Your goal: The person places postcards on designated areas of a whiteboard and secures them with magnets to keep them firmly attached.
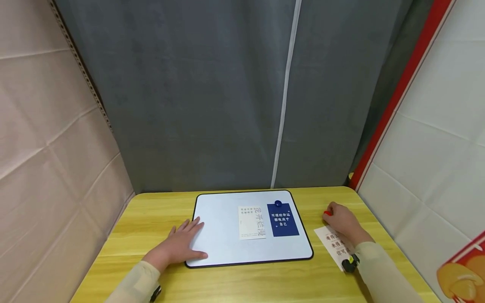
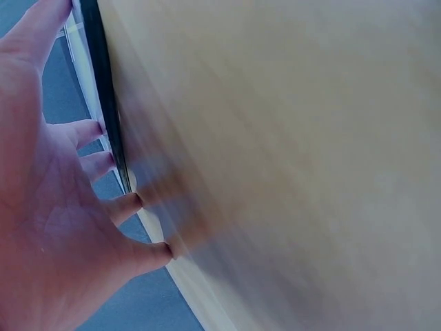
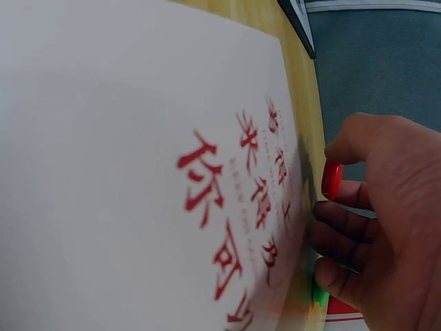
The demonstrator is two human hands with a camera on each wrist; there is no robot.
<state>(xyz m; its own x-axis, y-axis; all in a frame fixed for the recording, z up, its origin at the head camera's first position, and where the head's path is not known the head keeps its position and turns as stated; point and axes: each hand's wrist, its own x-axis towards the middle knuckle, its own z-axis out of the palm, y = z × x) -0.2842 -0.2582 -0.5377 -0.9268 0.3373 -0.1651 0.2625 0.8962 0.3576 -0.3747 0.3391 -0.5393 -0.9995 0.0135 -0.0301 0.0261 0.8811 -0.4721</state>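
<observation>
One red magnet (image 3: 332,181) is pinched in the right hand (image 1: 344,221), right of the whiteboard (image 1: 217,246), where a printed card (image 1: 333,246) also lies. The left hand (image 1: 177,245) spreads wide on the whiteboard's left edge; light pressure should prevent sliding, a rim grip steady the magnet.

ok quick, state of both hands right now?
Left hand: open, fingers spread at the left side of the whiteboard.
Right hand: closed, holding a red disc between thumb and finger.
</observation>
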